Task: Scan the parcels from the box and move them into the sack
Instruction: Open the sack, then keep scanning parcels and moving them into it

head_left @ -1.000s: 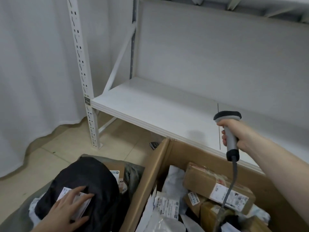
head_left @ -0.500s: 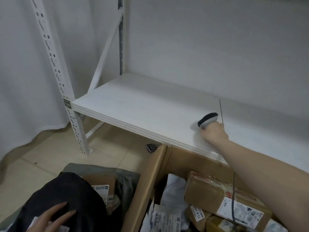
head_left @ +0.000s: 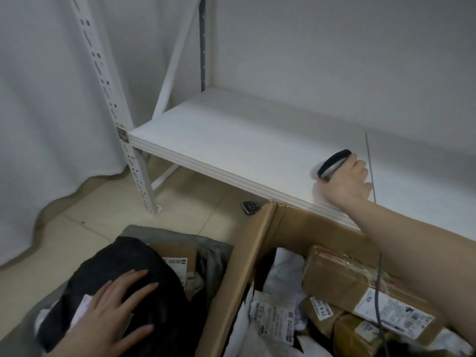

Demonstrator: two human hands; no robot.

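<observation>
My left hand [head_left: 113, 313] lies flat with spread fingers on a black bagged parcel [head_left: 121, 274] that sits in the grey sack [head_left: 213, 248] at lower left. My right hand [head_left: 345, 181] grips the grey and black barcode scanner [head_left: 332, 163] and holds it down on the white shelf [head_left: 231, 140]. Its dark cable [head_left: 378, 292] runs down into the open cardboard box [head_left: 247, 269]. In the box lie a taped brown carton [head_left: 360, 282] with a label, smaller brown parcels and white bagged parcels [head_left: 273, 313].
A white metal rack upright [head_left: 123, 130] stands at the left of the shelf, with a white curtain [head_left: 38, 99] beyond it. A small dark object [head_left: 248, 206] lies on the tiled floor under the shelf edge. A second brown parcel [head_left: 177, 256] shows in the sack.
My right hand has carried the scanner from above the box to the shelf and laid it down. My left hand stays on the black parcel in the sack.
</observation>
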